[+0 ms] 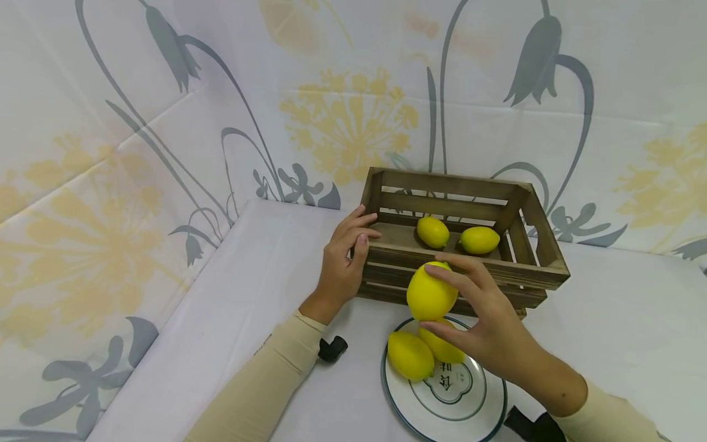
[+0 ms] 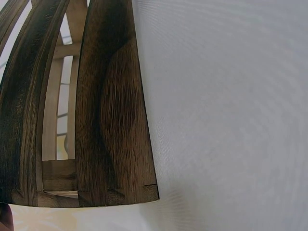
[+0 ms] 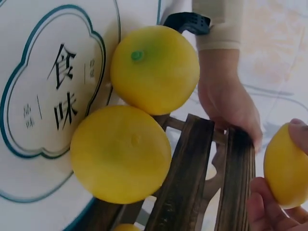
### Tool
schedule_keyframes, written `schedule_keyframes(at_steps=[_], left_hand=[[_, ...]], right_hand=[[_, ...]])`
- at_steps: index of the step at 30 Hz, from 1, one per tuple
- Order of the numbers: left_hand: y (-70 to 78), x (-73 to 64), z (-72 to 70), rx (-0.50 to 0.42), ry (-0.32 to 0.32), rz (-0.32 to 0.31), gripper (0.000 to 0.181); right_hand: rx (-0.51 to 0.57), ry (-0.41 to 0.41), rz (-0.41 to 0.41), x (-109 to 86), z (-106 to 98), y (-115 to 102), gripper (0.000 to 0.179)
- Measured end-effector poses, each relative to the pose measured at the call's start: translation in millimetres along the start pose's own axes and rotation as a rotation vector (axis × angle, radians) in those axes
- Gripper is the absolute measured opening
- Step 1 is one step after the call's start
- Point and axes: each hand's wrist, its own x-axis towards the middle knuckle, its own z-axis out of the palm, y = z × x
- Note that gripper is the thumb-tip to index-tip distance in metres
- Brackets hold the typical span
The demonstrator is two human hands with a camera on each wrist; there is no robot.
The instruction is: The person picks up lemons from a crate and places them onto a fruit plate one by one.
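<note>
My right hand (image 1: 491, 322) pinches a yellow lemon (image 1: 431, 294) between thumb and fingers, in front of a brown slatted wooden crate (image 1: 394, 254). Beneath it, two lemons, one at left (image 1: 410, 356) and one partly covered (image 1: 452, 351), lie on a white plate (image 1: 477, 412) with a green rim. Inside the crate are two more, a left lemon (image 1: 432, 232) and a right lemon (image 1: 479, 240). At the crate's left front corner, my left hand (image 1: 339, 264) holds the rim, fingers over the edge. The left wrist view shows mostly the crate's slats (image 2: 122, 110).
White cloth (image 1: 259, 270) covers the table, and a flower-printed sheet (image 1: 353, 116) hangs behind and at the left. Black straps show by the left forearm (image 1: 332, 348) and at the right wrist (image 1: 533, 425). The plate stands close to the crate's front.
</note>
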Motion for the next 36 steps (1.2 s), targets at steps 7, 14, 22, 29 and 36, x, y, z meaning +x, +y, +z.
schedule_keyframes(at_steps=[7, 14, 22, 29, 36], left_hand=[[0.1, 0.4, -0.1, 0.004, 0.005, -0.003, 0.040], [-0.1, 0.0, -0.8, 0.010, 0.011, 0.000, 0.041], [-0.1, -0.2, 0.4, 0.007, 0.010, 0.000, 0.040], [0.9, 1.5, 2.5, 0.005, -0.003, 0.011, 0.045], [1.7, -0.4, 0.4, 0.012, -0.006, -0.005, 0.037]], right_hand=[[0.027, -0.002, 0.057, -5.8, 5, 1, 0.075], [0.054, 0.018, 0.113, -10.9, 13, 0, 0.087], [0.143, 0.014, 0.160, -15.2, 14, 1, 0.086], [0.192, 0.039, 0.157, -22.7, 16, 4, 0.084], [0.220, 0.022, 0.143, -27.2, 19, 7, 0.082]])
